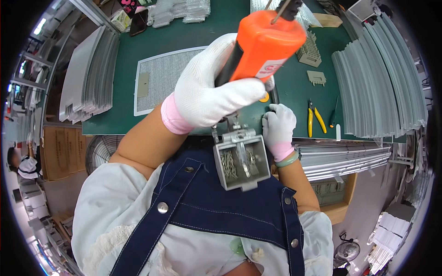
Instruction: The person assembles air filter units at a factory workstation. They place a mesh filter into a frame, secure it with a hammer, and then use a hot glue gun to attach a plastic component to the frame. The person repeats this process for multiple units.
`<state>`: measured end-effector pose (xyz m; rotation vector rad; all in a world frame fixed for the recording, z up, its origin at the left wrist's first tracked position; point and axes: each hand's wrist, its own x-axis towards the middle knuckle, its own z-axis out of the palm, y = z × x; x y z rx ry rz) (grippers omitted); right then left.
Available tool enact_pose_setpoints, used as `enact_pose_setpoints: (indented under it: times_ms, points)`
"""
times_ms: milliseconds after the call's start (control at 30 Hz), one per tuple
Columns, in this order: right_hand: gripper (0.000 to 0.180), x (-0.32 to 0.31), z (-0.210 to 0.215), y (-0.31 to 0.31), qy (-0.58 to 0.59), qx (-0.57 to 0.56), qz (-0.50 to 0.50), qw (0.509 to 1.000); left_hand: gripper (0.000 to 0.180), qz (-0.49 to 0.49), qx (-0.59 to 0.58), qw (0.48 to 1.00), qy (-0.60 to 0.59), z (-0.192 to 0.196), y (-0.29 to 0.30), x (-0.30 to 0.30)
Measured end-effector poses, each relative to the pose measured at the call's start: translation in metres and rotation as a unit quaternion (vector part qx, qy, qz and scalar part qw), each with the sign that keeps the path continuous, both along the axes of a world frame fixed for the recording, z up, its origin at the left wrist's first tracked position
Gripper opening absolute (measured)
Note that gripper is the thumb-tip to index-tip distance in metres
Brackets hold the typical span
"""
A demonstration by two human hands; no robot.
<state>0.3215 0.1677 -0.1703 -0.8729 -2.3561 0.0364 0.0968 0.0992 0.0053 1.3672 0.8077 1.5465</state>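
Note:
My left hand (212,85), in a white knit glove with a pink cuff, is wrapped round an orange and black power tool (269,43), held up toward the camera. A grey box (244,185) with small metal pins (229,164) inside sits below that hand, beside metal fittings that lead up toward it; whether the box is joined to the tool is hidden. My right hand (279,126), gloved alike, rests at the table's near edge, fingers curled. A dark rod (274,93) lies by its fingertips; what the fingers hold, if anything, cannot be made out. Left of the tool lies a framed grey mesh panel (159,69).
Stacks of thin panels stand at the left (90,73) and right (382,83) of the green table (126,48). Yellow-handled pliers (316,119), a screwdriver (333,115) and a beige plastic part (316,77) lie at right. Bubble wrap (179,11) is at the back.

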Motion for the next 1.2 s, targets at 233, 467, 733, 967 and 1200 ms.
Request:
enact_pose_setpoints:
  times_ms: [233, 467, 733, 967, 1200]
  points:
    - [0.011, 0.014, 0.096, -0.037, 0.261, -0.213, 0.083, 0.938, 0.039, 0.018, -0.050, 0.999, -0.013, 0.009, 0.002, -0.002]
    - [0.021, 0.013, 0.187, -0.051, 0.120, -0.098, 0.291, 0.944, 0.050, 0.046, -0.040, 0.994, 0.094, 0.005, 0.001, 0.012]
    - [0.029, 0.007, 0.202, -0.038, 0.006, -0.115, 0.415, 0.902, 0.046, 0.033, -0.012, 0.988, 0.153, 0.007, 0.000, 0.011]
    - [0.027, 0.005, 0.195, -0.045, 0.008, -0.048, 0.394, 0.918, 0.045, 0.063, 0.015, 0.982, 0.178, 0.004, 0.003, 0.013]
    - [0.060, 0.020, 0.151, -0.048, 0.261, -0.177, 0.173, 0.933, 0.042, 0.010, -0.033, 0.997, 0.070, 0.010, 0.012, 0.017]
